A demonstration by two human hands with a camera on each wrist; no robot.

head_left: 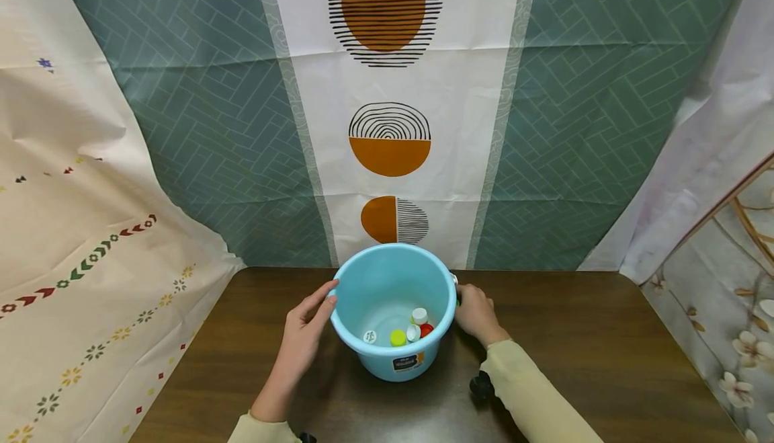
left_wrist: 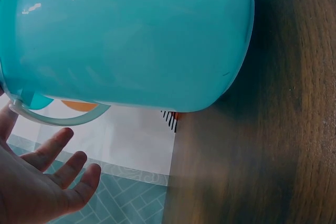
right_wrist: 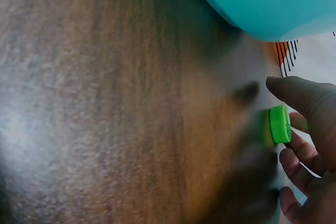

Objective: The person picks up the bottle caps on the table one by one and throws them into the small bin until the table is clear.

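A light blue bucket [head_left: 393,362] with a pale handle [left_wrist: 68,119] stands upright on the wooden table. Several caps lie inside, among them a yellow-green cap [head_left: 398,338], a red cap [head_left: 426,329] and a white cap [head_left: 419,315]. My left hand [head_left: 305,325] touches the rim on its left side with thumb and index fingertips, while the other fingers [left_wrist: 68,171] spread loosely below the handle. Right of the bucket, my right hand [head_left: 476,312] reaches around a bright green cap [right_wrist: 280,124]. The thumb [right_wrist: 294,90] is apart from that cap, and the fingers are behind and beside it.
The brown wooden table [head_left: 562,335] ends at the back against a patterned cloth [head_left: 580,127]. A cream embroidered cloth [head_left: 91,261] hangs at the left and a floral one [head_left: 713,308] at the right.
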